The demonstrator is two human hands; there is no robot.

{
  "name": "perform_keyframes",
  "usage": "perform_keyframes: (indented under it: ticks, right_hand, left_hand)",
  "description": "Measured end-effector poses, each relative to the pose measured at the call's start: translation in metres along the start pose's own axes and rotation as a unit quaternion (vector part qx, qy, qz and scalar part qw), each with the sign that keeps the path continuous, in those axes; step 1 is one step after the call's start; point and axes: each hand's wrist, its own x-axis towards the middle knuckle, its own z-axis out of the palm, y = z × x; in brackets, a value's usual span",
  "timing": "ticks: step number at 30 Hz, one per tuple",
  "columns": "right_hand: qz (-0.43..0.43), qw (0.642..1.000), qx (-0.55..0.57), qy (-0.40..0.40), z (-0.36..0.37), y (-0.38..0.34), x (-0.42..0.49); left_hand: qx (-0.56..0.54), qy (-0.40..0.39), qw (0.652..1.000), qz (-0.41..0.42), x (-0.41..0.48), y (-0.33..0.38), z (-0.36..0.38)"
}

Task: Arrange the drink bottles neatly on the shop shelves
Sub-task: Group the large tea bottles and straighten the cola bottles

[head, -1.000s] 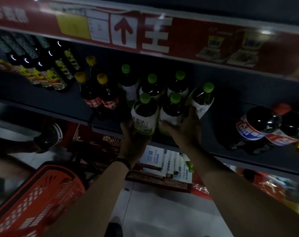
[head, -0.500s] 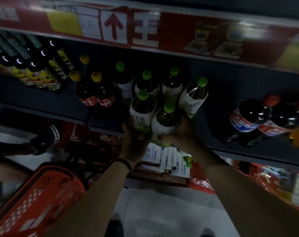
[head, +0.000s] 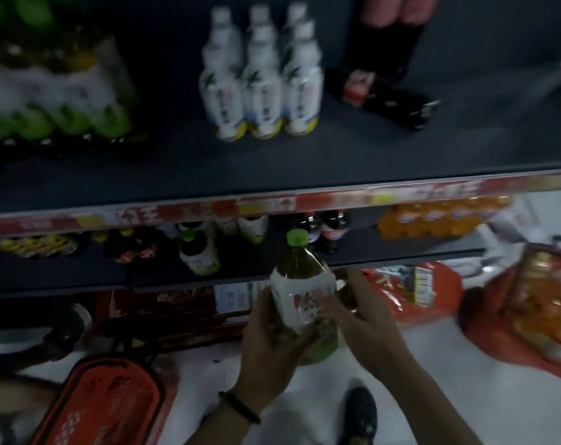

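Observation:
A green-capped tea bottle (head: 300, 284) with a white label is off the shelf, in front of the lower shelf's edge (head: 401, 253). My left hand (head: 269, 342) grips its lower body from the left. My right hand (head: 362, 319) holds it from the right, fingers across the label. One more green-capped bottle (head: 197, 252) stands alone near the front of the lower shelf, with several others behind it under the price rail. On the upper shelf (head: 272, 168) stand several white bottles (head: 261, 78) in a tight group.
Dark cola bottles (head: 325, 226) and orange drink bottles (head: 433, 220) fill the lower shelf to the right. A green-and-white multipack (head: 54, 94) sits upper left. A red basket (head: 112, 399) lies on the floor at left; red snack packs (head: 529, 316) at right. My shoe (head: 359, 412) shows below.
The view has swung up, showing a higher shelf. Both hands have pulled back from the row, and now hold a single green-capped bottle clear of the lower shelf.

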Motion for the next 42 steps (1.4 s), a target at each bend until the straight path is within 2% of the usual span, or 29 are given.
perform_keyframes:
  ticks: [4, 7, 9, 13, 15, 17, 21, 24, 27, 28, 30, 32, 35, 37, 42]
  right_hand:
    - [-0.031, 0.989, 0.138, 0.032, -0.106, -0.039, -0.04]
    - [-0.059, 0.971, 0.232, 0.006, -0.172, -0.063, -0.056]
    - [-0.068, 0.966, 0.247, -0.022, -0.21, -0.076, -0.062]
    - [-0.104, 0.974, 0.185, -0.077, -0.273, -0.099, -0.066]
    - [-0.123, 0.974, 0.184, -0.055, -0.294, -0.11, -0.067]
    - [-0.14, 0.972, 0.186, 0.004, -0.307, -0.117, -0.064]
    - [-0.157, 0.972, 0.1, 0.146, -0.321, -0.118, -0.047]
    - [-0.188, 0.955, -0.013, 0.23, -0.315, -0.119, -0.029]
    - [-0.203, 0.944, -0.046, 0.257, -0.309, -0.12, -0.004]
    - [-0.202, 0.944, -0.042, 0.258, -0.311, -0.118, 0.005]
    - [-0.195, 0.938, -0.04, 0.285, -0.32, -0.111, 0.023]
    - [-0.163, 0.937, -0.036, 0.306, -0.335, -0.109, 0.04]
    - [-0.097, 0.967, -0.035, 0.231, -0.36, -0.119, 0.061]
    - [-0.095, 0.976, -0.02, 0.196, -0.367, -0.124, 0.075]
    - [-0.117, 0.958, -0.004, 0.263, -0.372, -0.111, 0.113]
  left_hand:
    - [0.0, -0.08, 0.996, 0.032, -0.016, 0.088, 0.06]
    - [-0.031, -0.131, 0.99, 0.037, -0.022, 0.147, 0.113]
    - [-0.046, -0.154, 0.987, 0.028, -0.023, 0.18, 0.146]
    - [-0.083, -0.223, 0.971, -0.015, -0.017, 0.229, 0.206]
    - [-0.12, -0.241, 0.962, -0.049, -0.011, 0.247, 0.233]
    - [-0.109, -0.242, 0.963, -0.05, -0.004, 0.264, 0.255]
    - [0.004, -0.211, 0.977, 0.037, 0.013, 0.291, 0.294]
    - [0.017, -0.166, 0.983, 0.08, 0.028, 0.298, 0.329]
    - [0.028, -0.061, 0.991, 0.115, 0.063, 0.301, 0.35]
    - [0.037, -0.052, 0.99, 0.128, 0.077, 0.302, 0.352]
    - [0.067, -0.078, 0.984, 0.147, 0.103, 0.305, 0.352]
    - [0.055, -0.142, 0.978, 0.142, 0.13, 0.31, 0.353]
    - [0.05, -0.228, 0.96, 0.151, 0.161, 0.321, 0.357]
    - [0.076, -0.249, 0.951, 0.168, 0.178, 0.324, 0.363]
    - [0.148, -0.272, 0.93, 0.196, 0.221, 0.322, 0.396]
